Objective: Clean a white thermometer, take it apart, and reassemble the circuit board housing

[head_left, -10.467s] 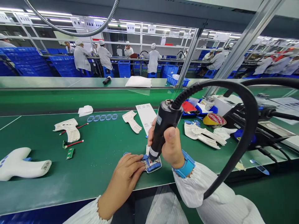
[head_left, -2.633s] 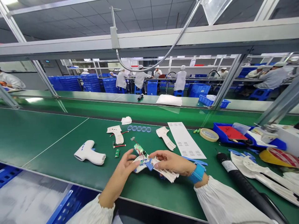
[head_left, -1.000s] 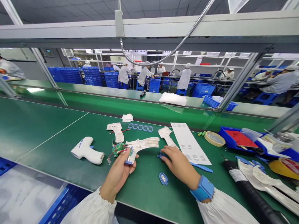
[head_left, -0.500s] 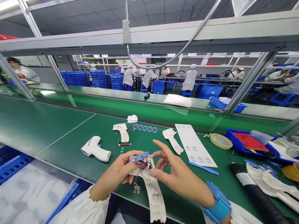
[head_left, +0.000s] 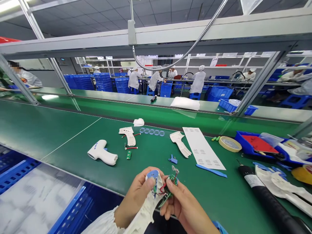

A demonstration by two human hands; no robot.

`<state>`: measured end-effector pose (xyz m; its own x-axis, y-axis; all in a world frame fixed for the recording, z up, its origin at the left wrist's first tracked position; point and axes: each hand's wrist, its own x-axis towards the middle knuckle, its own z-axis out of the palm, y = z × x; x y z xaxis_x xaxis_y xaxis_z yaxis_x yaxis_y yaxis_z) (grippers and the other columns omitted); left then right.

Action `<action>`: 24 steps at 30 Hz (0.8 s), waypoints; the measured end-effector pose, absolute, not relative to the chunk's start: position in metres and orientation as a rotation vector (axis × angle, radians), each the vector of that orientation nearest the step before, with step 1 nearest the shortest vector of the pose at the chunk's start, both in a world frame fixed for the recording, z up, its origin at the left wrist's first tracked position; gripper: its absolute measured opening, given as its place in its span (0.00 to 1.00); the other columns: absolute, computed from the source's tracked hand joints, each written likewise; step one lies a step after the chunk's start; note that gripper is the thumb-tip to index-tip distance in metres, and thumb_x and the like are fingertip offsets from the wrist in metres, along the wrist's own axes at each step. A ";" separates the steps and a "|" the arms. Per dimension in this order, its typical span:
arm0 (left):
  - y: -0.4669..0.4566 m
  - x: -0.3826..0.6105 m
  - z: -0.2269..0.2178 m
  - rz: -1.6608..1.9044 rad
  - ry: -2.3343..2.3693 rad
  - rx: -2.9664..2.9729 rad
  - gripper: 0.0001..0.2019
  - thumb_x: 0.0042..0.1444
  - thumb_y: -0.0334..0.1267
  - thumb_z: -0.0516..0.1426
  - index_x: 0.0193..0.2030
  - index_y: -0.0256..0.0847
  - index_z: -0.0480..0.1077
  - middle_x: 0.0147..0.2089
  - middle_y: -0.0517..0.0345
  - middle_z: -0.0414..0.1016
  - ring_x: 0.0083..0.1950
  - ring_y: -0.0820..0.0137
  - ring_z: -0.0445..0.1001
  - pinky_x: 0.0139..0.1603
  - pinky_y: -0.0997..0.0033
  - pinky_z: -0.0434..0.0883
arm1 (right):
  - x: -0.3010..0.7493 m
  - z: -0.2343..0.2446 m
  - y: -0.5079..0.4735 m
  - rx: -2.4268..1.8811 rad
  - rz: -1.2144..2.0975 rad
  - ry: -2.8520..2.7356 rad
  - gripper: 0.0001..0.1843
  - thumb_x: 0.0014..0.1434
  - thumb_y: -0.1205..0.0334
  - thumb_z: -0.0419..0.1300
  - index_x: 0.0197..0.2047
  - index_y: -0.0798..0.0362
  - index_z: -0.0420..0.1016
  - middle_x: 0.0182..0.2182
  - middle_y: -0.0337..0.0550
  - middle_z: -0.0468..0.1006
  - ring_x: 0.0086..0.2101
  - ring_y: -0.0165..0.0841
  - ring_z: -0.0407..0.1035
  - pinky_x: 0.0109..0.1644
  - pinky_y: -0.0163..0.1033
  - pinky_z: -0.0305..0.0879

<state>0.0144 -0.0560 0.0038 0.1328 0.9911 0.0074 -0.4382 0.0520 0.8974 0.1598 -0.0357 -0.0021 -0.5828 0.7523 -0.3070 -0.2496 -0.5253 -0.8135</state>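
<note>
My left hand [head_left: 136, 198] grips a white plastic half-shell [head_left: 146, 208] with a blue piece at its top end, held low near the table's front edge. My right hand [head_left: 182, 208] pinches a small green circuit board [head_left: 170, 185] with red and black wires, right beside the shell's top. A small blue trigger part [head_left: 173, 159] lies on the green mat just beyond my hands.
On the mat lie an assembled white thermometer gun [head_left: 102, 152], other white half-shells [head_left: 128, 135] [head_left: 180, 144], a row of blue rings [head_left: 151, 131], a label sheet [head_left: 203, 148], a tape roll [head_left: 229, 143], a black electric screwdriver [head_left: 265, 196] and blue trays [head_left: 243, 143]. Several workers sit far behind.
The shell and board have come lower and closer to me. My right hand has closed on the circuit board, which it was reaching toward with spread fingers half a second ago.
</note>
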 end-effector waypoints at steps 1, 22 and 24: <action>-0.057 0.016 0.003 1.294 0.786 0.877 0.22 0.52 0.58 0.56 0.35 0.37 0.69 0.27 0.58 0.68 0.27 0.74 0.63 0.29 0.77 0.63 | 0.162 -0.005 -0.040 -0.907 2.108 -1.050 0.31 0.49 0.38 0.62 0.43 0.55 0.62 0.20 0.36 0.70 0.20 0.27 0.68 0.23 0.28 0.64; -0.067 0.043 -0.002 1.174 1.130 1.171 0.22 0.56 0.57 0.51 0.49 0.43 0.62 0.40 0.54 0.67 0.43 0.66 0.65 0.47 0.70 0.62 | 0.165 0.013 -0.036 -1.013 1.362 -1.728 0.17 0.54 0.51 0.56 0.21 0.55 0.69 0.18 0.37 0.66 0.21 0.28 0.58 0.26 0.31 0.57; -0.060 0.041 -0.005 1.136 1.113 1.232 0.26 0.54 0.60 0.51 0.49 0.42 0.62 0.34 0.56 0.66 0.37 0.68 0.65 0.40 0.72 0.63 | 0.165 0.006 -0.033 -0.990 1.399 -1.655 0.18 0.51 0.48 0.58 0.24 0.55 0.72 0.20 0.38 0.68 0.22 0.29 0.60 0.27 0.31 0.59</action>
